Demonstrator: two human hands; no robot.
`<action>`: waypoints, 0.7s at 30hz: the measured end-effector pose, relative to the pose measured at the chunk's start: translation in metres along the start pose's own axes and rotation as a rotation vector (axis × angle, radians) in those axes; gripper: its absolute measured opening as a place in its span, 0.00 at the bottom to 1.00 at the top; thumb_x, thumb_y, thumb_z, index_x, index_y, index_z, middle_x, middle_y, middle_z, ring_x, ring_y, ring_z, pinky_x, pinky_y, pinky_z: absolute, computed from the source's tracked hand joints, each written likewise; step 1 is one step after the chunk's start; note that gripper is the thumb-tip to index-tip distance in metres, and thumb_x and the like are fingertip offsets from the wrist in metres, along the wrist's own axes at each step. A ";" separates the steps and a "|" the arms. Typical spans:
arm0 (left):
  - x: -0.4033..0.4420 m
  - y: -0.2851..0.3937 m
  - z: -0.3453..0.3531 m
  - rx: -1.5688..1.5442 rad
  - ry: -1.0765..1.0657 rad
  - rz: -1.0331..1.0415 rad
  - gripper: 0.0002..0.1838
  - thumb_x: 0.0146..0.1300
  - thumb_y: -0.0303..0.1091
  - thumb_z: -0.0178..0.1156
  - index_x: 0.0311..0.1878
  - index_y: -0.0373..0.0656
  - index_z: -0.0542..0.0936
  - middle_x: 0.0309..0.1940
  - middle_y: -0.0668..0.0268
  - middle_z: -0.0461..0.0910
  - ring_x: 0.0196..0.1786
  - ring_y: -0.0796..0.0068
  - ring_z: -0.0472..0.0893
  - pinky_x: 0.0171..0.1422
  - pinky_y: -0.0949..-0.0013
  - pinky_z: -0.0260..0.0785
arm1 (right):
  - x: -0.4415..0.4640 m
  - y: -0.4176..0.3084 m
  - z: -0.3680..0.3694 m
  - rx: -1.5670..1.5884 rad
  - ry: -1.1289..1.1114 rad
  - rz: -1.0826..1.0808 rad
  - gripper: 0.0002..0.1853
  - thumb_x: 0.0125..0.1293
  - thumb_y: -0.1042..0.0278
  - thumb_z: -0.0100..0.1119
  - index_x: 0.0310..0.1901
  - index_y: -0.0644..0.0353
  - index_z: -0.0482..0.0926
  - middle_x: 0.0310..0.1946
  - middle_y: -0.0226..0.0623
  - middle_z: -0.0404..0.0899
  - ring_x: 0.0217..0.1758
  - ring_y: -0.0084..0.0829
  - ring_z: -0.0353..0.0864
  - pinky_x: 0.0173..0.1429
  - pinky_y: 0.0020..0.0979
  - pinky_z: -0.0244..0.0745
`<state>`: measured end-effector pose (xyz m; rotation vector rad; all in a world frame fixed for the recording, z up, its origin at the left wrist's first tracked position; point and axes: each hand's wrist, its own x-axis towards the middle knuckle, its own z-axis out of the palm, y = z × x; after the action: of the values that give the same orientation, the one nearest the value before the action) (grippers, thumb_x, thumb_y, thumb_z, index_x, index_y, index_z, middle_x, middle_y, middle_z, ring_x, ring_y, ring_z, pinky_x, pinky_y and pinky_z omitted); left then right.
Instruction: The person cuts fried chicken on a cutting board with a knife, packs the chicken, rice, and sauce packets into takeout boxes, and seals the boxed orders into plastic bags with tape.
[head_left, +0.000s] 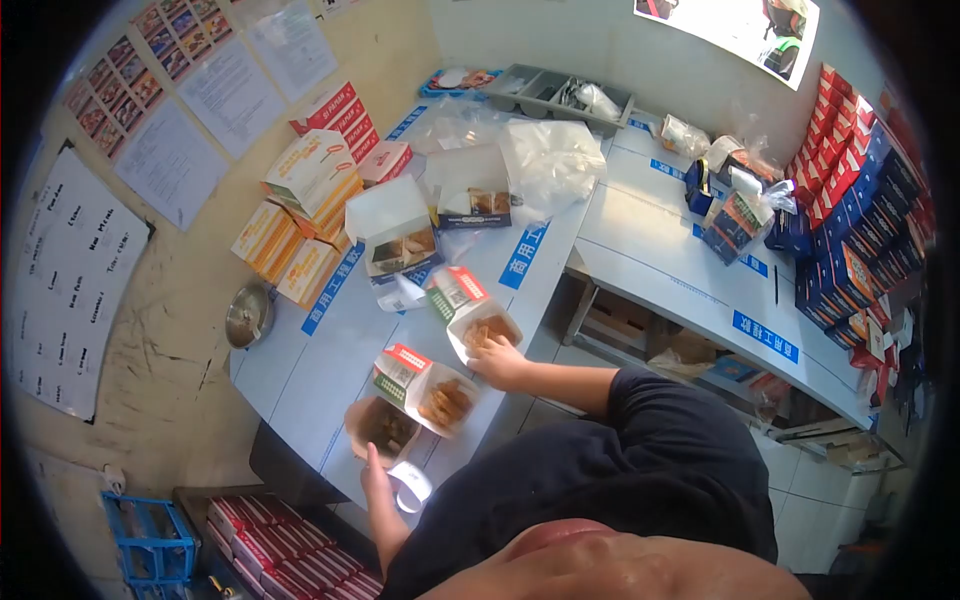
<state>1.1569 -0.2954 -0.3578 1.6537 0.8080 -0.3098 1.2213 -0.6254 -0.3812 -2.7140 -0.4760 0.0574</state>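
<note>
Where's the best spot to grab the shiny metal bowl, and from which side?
Probably pinch the metal bowl by its rim, coming from the near right: the round rim gives a thin edge to hold, while the wall is close on its left and orange-and-white cartons stand beyond.

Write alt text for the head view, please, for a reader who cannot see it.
A person's right hand is at an open box of browned food while the left hand holds a brown container; a second filled box sits between them on a table.
</note>
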 end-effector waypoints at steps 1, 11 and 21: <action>0.027 -0.027 0.001 -0.083 0.072 0.134 0.33 0.60 0.55 0.54 0.43 0.23 0.75 0.34 0.52 0.79 0.34 0.62 0.78 0.37 0.63 0.70 | -0.008 -0.005 -0.021 -0.029 -0.095 -0.004 0.12 0.57 0.61 0.50 0.40 0.53 0.78 0.40 0.36 0.77 0.51 0.36 0.71 0.55 0.41 0.58; 0.066 -0.047 -0.021 0.272 0.135 0.367 0.22 0.61 0.37 0.49 0.39 0.19 0.74 0.37 0.45 0.78 0.36 0.57 0.77 0.43 0.59 0.67 | 0.012 -0.036 0.008 -0.114 -0.229 0.155 0.12 0.52 0.65 0.55 0.35 0.58 0.83 0.32 0.37 0.82 0.37 0.35 0.81 0.48 0.37 0.65; 0.023 0.028 -0.007 0.218 -0.100 0.493 0.19 0.60 0.34 0.49 0.39 0.22 0.76 0.34 0.53 0.78 0.37 0.62 0.77 0.42 0.62 0.68 | -0.041 0.007 -0.106 -0.045 -0.138 0.033 0.12 0.44 0.67 0.57 0.30 0.65 0.82 0.30 0.46 0.81 0.33 0.42 0.82 0.35 0.40 0.77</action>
<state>1.1905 -0.2827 -0.3489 1.9622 0.2793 -0.1334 1.1954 -0.6838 -0.2862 -2.7744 -0.4778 0.2470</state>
